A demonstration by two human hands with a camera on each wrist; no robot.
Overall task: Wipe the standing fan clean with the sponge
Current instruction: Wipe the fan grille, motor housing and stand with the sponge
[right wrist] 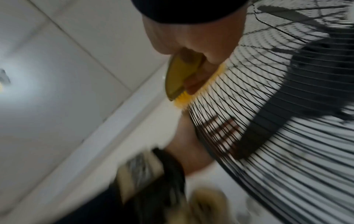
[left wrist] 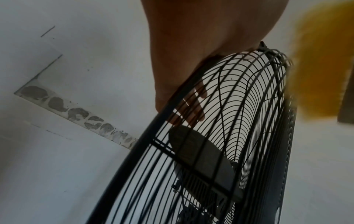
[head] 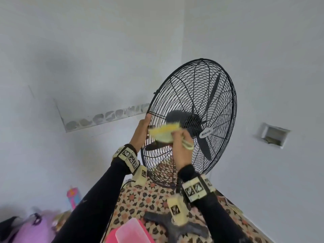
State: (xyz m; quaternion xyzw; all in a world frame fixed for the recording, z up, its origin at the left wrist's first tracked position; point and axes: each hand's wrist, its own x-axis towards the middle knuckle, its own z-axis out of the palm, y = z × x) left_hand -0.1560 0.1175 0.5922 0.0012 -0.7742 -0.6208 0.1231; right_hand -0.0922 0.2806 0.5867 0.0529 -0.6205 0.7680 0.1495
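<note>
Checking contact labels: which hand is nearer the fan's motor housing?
Right. The right hand presses the sponge just below the motor housing; the left hand grips the guard rim, farther out.

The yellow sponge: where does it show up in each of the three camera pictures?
Head: the yellow sponge sits mid-frame, in the right hand, against the fan grille.
Left wrist: a yellow blur at the right edge.
Right wrist: centre, pinched against the wires.
Shared landmark: the black fan grille.

Both my arms reach up, mid-frame.
My left hand has its fingers curled round something. My right hand, just beside it, squeezes something tight. Black sleeves cover both arms.
</note>
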